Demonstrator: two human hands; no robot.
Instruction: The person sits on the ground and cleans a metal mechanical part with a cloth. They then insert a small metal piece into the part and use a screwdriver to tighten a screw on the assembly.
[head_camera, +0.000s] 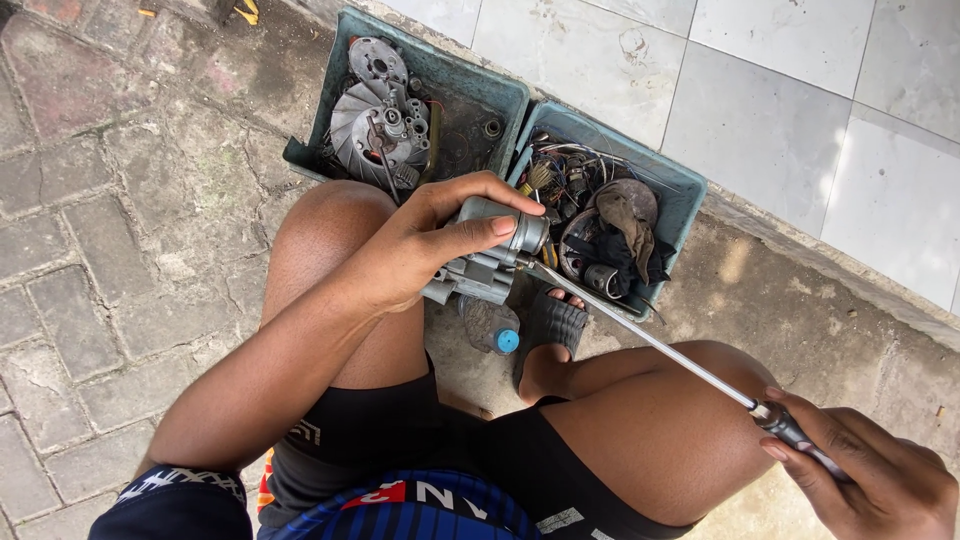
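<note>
Resting across the left knee, the left hand (415, 245) wraps a small grey cast-metal engine part (490, 258), thumb laid over its rounded cylindrical end and fingers curled underneath, so the hand is closed firmly around it and holds it up above the paved ground, just in front of two teal plastic trays. Behind it, the left tray (320, 150) holds a finned metal fan wheel (365, 125) and other round machine parts; the right tray (685, 190) holds a tangle of wires, small fittings and a dark rag (625, 225). Below the part, a small bottle with a blue cap (497, 330) lies on the concrete beside a foot in a grey sandal (552, 325). The part looks rigid and dense for its size, probably heavy enough to want a full-hand hold, and its ribbed, lumpy body gives better purchase than the smooth round end; any oil film would make it slippery, though I cannot tell whether it is oily. A long screwdriver (650, 340) runs from the part's side diagonally across the right thigh, its tip meeting the casting. At the far right, the right hand (870, 475) is closed around the screwdriver's dark handle, fingers folded over it. The thin steel shaft looks stiff but long, so it may wander unless the casting is braced.
</note>
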